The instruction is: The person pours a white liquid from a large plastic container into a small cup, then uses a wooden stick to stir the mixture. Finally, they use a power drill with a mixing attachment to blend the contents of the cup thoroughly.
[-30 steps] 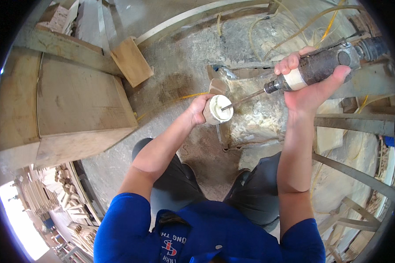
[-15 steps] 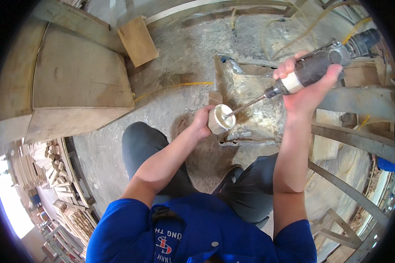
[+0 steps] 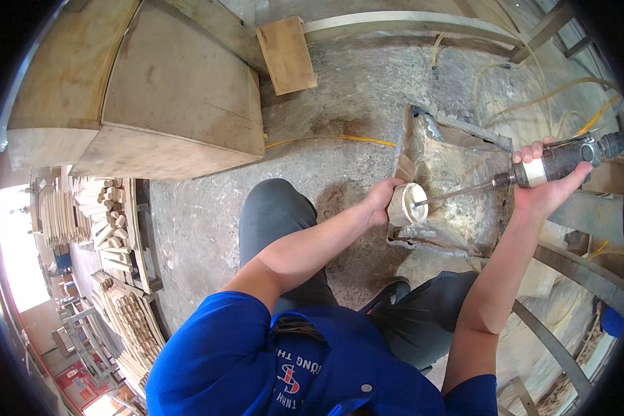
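Observation:
My left hand [image 3: 380, 200] is closed around a small off-white cup [image 3: 399, 206], tilted with its mouth toward the right. Pale residue coats the cup's rim and inside. In my right hand [image 3: 538, 196] is a dark pneumatic drill [image 3: 560, 165] with a white band near its front. A long thin metal rod [image 3: 462, 191] runs from the drill, and its tip lies inside the cup's mouth; what it touches there is hidden. Both hands are held above a crusted, pale-stained tray [image 3: 457, 149] on the floor.
Large wooden boxes [image 3: 180, 90] stand at the far left, with a board [image 3: 286, 55] beside them. Stacked wooden pieces [image 3: 111, 222] lie at the left. A yellow hose [image 3: 333, 137] crosses the concrete floor. Metal frame bars [image 3: 582, 267] rise close by my right arm.
The whole view has swung, so the scene sits further right. The drill has tipped lower and more level, while the rod's tip remains in the cup. Both hands keep their hold.

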`<state>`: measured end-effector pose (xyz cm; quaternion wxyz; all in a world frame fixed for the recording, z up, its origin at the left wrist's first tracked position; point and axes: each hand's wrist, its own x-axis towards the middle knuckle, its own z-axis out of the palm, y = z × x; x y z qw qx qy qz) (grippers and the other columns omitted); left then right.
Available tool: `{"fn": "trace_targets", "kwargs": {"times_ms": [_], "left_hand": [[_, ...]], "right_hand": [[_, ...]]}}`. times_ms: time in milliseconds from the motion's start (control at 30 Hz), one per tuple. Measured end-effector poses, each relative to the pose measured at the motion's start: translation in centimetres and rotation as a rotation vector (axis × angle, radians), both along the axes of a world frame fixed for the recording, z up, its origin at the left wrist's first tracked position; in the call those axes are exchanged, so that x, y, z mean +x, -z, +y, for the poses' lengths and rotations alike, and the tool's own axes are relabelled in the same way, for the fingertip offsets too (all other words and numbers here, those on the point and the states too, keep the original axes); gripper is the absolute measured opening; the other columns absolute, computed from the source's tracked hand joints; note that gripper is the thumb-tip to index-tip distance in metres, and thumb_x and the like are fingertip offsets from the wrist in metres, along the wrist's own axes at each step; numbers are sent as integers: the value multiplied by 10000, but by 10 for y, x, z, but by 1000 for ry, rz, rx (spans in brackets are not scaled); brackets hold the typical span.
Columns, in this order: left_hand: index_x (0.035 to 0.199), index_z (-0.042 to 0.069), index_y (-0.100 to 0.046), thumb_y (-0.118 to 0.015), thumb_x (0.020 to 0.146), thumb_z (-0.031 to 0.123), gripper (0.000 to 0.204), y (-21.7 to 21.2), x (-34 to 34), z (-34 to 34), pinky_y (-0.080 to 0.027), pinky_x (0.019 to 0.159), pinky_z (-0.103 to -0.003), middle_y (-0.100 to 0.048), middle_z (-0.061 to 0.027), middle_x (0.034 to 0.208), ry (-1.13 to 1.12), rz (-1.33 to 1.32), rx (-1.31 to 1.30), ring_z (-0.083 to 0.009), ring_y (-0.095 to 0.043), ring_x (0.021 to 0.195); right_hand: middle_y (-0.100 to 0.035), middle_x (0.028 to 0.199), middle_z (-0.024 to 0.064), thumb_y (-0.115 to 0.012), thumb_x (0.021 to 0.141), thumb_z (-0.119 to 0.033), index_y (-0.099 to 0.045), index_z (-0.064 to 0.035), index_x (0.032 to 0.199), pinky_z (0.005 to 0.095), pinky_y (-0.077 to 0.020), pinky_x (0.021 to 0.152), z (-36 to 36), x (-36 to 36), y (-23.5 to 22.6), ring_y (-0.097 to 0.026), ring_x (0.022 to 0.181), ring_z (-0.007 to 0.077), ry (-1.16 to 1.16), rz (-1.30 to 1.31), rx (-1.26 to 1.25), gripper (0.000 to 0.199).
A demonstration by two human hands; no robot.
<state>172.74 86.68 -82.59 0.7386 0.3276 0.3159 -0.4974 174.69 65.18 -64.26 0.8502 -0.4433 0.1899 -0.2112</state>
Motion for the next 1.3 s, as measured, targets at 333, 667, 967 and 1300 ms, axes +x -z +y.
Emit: {"fn": "trace_targets", "kwargs": {"times_ms": [333,667,967,1300], "left_hand": [[1011,55,-558,-388,877,281,313,-3,-1,2,-482,826,-419,-615,-97,972,-40,43,-16,-237,-601,885],[1002,41,-554,-369,880,245,302,7,3,7,-487,815,-410,-619,-106,954,-55,9,-61,-248,-598,882],[995,47,-555,-362,882,250,302,2,8,8,-480,816,-422,-618,-97,945,-75,-13,-33,-245,-594,868],[993,46,-548,-364,882,266,307,-2,11,5,-476,820,-429,-611,-101,953,-98,-12,47,-251,-588,874]], "right_hand": [[-458,604,91,-290,823,-670,-502,-13,839,345,-379,539,-5,8,12,-438,557,210,57,44,-34,691],[-456,620,91,-263,817,-691,-481,-19,821,344,-371,558,-4,11,11,-431,573,213,63,41,9,706],[-450,610,95,-271,816,-693,-481,-7,833,356,-379,568,-5,10,10,-429,573,217,46,6,-17,718],[-459,613,101,-270,798,-714,-496,-12,814,375,-371,575,-5,9,10,-425,577,229,5,-13,24,738]]}}
